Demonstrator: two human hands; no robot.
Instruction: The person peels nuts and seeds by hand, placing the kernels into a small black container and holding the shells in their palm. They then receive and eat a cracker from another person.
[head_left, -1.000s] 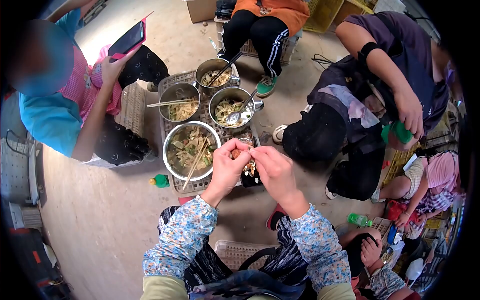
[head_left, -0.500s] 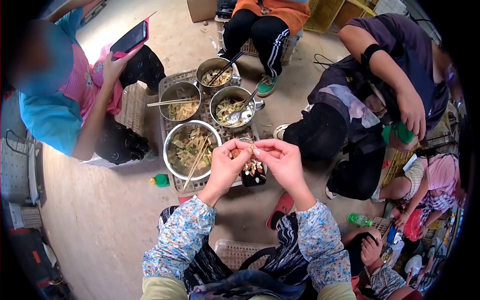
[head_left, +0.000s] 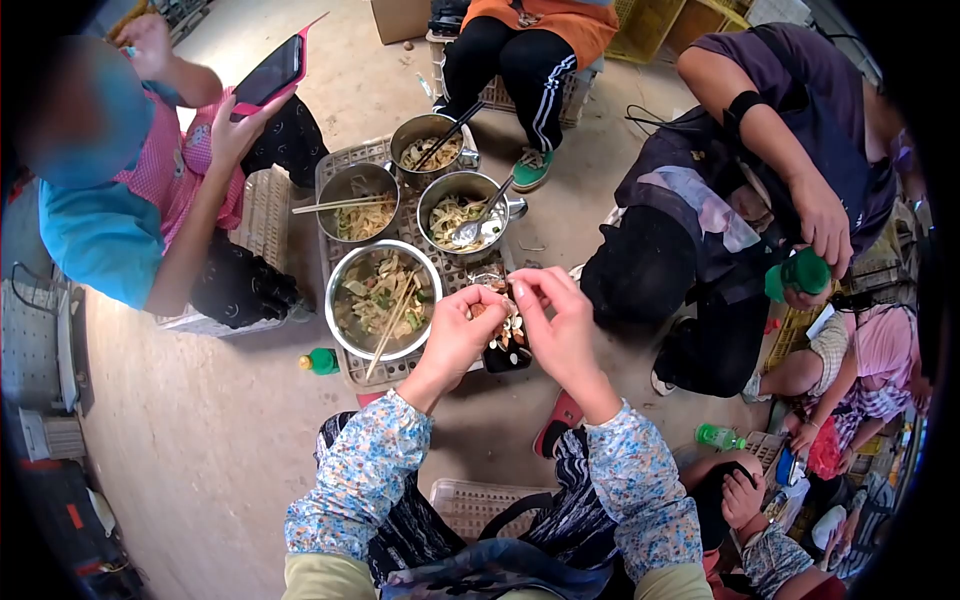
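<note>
My left hand (head_left: 463, 328) is closed in a pinch above the crate, right of the large metal bowl (head_left: 333, 283). What its fingertips hold is too small to make out. My right hand (head_left: 556, 325) is raised beside it, thumb and fingertips pressed together on something I cannot make out. A narrow gap separates the two hands. Below and between them lies a black container (head_left: 513, 362) with pale shell-like bits in it, partly hidden by my hands. Wooden chopsticks (head_left: 394, 322) rest in the large bowl, which holds food.
Three metal pots of noodles, one (head_left: 347, 232) with chopsticks, stand on the plastic crate (head_left: 345, 160). One holds a spoon (head_left: 470, 232). A green bottle (head_left: 322, 361) stands at left. People sit around; one holds a phone (head_left: 270, 72), another a green bottle (head_left: 798, 274).
My hands, together before, have moved apart, the right one shifting rightward and up. The person at left has raised a hand near the head. The green bottle at right has tilted.
</note>
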